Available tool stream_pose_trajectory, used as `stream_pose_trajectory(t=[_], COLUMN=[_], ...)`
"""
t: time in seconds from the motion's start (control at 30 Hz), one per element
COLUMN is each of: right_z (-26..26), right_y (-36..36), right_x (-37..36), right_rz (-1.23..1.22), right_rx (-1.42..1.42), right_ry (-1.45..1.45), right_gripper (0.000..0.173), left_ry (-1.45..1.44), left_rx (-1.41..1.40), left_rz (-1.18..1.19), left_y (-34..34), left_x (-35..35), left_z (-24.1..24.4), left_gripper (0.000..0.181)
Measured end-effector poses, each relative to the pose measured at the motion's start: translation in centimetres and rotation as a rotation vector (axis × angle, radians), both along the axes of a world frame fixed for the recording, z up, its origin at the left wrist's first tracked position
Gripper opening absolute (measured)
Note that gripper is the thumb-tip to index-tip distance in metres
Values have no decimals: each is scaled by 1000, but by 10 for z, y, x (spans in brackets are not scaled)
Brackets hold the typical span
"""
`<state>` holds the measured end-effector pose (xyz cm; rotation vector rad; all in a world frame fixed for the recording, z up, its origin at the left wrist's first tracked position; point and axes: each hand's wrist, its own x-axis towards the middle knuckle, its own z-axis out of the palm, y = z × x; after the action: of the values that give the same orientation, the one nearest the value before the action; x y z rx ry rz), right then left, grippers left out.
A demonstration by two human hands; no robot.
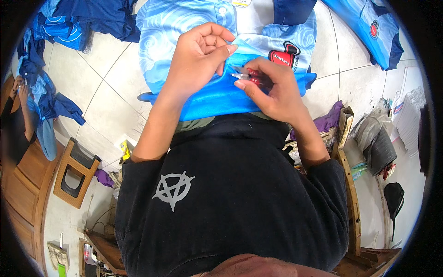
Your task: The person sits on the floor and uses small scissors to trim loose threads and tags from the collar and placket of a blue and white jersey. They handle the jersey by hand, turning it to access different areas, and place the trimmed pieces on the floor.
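Observation:
A blue patterned shirt [207,104] with a white button [222,10] and a red printed logo lies over my lap. My right hand [273,83] holds a small tool with red parts and a pointed metal tip [238,76], possibly thread snippers; the fingers partly cover it. Its tip is over the shirt's front. My left hand [204,55] is just left of it, thumb and forefinger tips close together above the shirt's front edge. Whether a thread or a bit of cloth is between them cannot be made out.
Dark blue garments [100,17] lie on the tiled floor [114,83] at the upper left, another blue shirt [373,31] at the upper right. A brown stool [76,173] stands at the left, near another person [17,128] handling blue cloth. Wooden framing [349,194] is at the right.

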<state>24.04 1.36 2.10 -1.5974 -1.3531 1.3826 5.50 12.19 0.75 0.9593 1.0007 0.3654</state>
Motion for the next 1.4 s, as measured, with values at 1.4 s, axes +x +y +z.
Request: stream_pose_trajectory(t=[1.4], right_z=[-58], right_y=[46], right_x=[61], right_rz=[-603], right_rx=[180], right_ry=[-96], right_gripper=[24], left_ry=[211], left_rx=[550], left_rz=[-344], left_y=[-7], left_x=[27], left_z=[-3], left_gripper=[23])
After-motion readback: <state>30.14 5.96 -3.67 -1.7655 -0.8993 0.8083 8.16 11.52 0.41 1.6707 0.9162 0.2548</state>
